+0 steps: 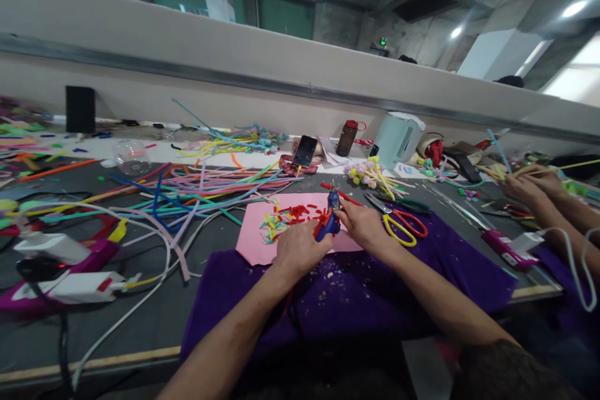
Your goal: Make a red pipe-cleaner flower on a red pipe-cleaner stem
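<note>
My left hand point(300, 247) is wrapped round a blue glue gun point(332, 225) with an orange-red part, above a pink sheet point(255, 249). Close against its far end, my right hand point(363, 224) has its fingers pinched together; what they hold is too small and hidden to make out. Short cut pieces of red, yellow and mint pipe cleaner point(285, 220) lie in a loose pile on the sheet, left of the tool. To the right of my right hand are scissors point(398, 229) with yellow and red handles. A purple cloth point(356, 300) flecked with scraps spreads under the sheet.
Long coloured pipe cleaners point(225, 184) and white cables point(166, 250) cover the left side. Power strips point(509, 250) lie at both sides. Behind stand a phone point(305, 151), a bottle point(347, 139) and a kettle point(398, 140). A co-worker's hands point(529, 187) hold stems at right.
</note>
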Motion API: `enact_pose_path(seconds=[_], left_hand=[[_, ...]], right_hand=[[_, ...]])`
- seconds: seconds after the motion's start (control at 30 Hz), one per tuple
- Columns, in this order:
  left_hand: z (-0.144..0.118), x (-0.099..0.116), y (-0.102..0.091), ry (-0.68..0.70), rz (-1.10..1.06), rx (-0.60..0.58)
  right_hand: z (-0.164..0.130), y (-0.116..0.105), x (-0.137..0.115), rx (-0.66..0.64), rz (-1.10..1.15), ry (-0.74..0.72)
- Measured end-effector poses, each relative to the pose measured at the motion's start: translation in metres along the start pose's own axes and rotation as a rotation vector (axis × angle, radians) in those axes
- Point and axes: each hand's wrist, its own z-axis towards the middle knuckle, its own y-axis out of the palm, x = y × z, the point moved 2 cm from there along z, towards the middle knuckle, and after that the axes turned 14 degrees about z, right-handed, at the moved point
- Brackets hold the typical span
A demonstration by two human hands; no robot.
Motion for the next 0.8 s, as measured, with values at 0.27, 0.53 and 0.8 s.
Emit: enact_pose_path(seconds=[0.27,0.53,0.8], left_hand=[[-0.003,0.003,0.002,0.032,0.086,0.015],[-0.002,0.003,0.0,0.018,0.08,-0.012],[0.002,-0.001,-0.002,-0.004,0.027,-0.036]], right_hand=[[0.001,0.011,-0.011,0.041,-0.209,-0.037],[0.0,0.019,-0.013,0.058,-0.237,-0.034],[0.001,0.018,0.004,0.095,0.086,0.033]])
